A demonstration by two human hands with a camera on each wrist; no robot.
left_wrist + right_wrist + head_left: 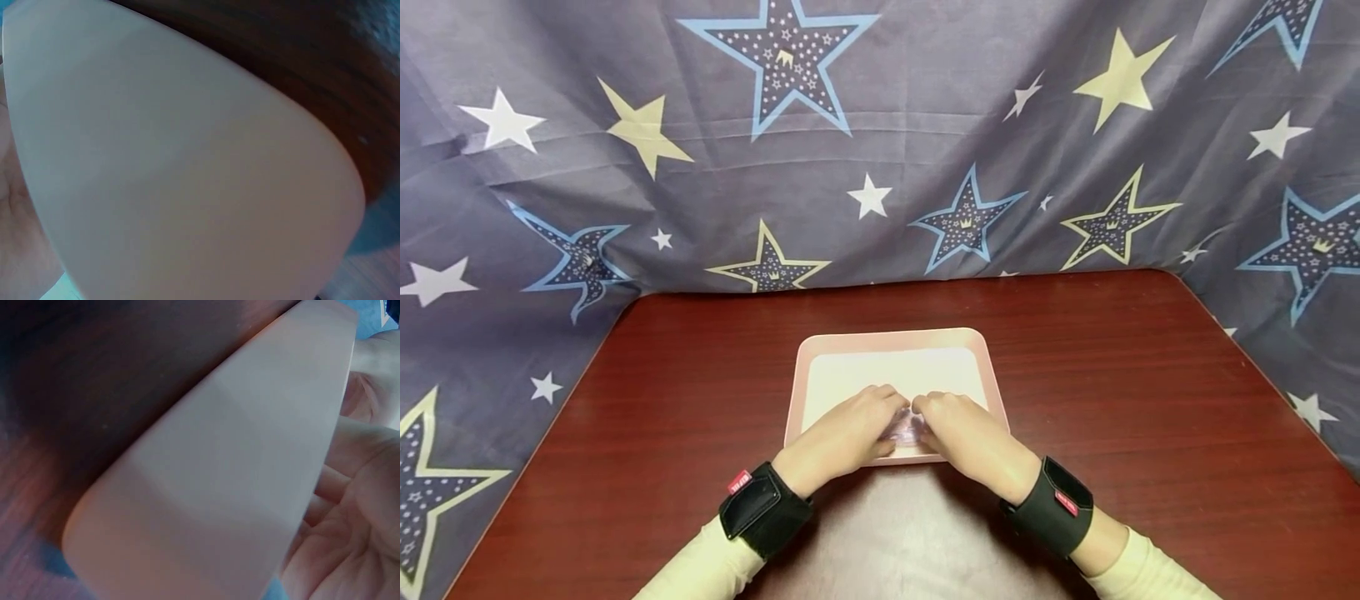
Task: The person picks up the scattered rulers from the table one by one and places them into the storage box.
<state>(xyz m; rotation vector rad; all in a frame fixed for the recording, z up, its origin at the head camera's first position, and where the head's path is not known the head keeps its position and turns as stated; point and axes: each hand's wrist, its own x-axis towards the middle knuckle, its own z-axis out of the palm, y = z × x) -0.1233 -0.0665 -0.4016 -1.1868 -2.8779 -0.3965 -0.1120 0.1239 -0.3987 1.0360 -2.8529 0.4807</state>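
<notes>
A shallow pink tray [891,340] with a white inner floor lies on the table. Over its near part, my left hand [853,429] and my right hand [966,429] meet with fingers curled, gripping a clear, pinkish-purple shiny thing [907,428] between them. My hands cover most of it, so its kind cannot be told. The tray's outer wall [175,162] fills most of the left wrist view, leaving only a strip of the left hand [25,219]. In the right wrist view, the right palm and curled fingers [350,537] show behind the tray wall [206,469].
The tray stands on a reddish-brown wooden table [1112,392]. A grey cloth with stars [902,150] hangs behind the table and along its sides. Black wristbands [766,510] sit on both wrists, below cream sleeves.
</notes>
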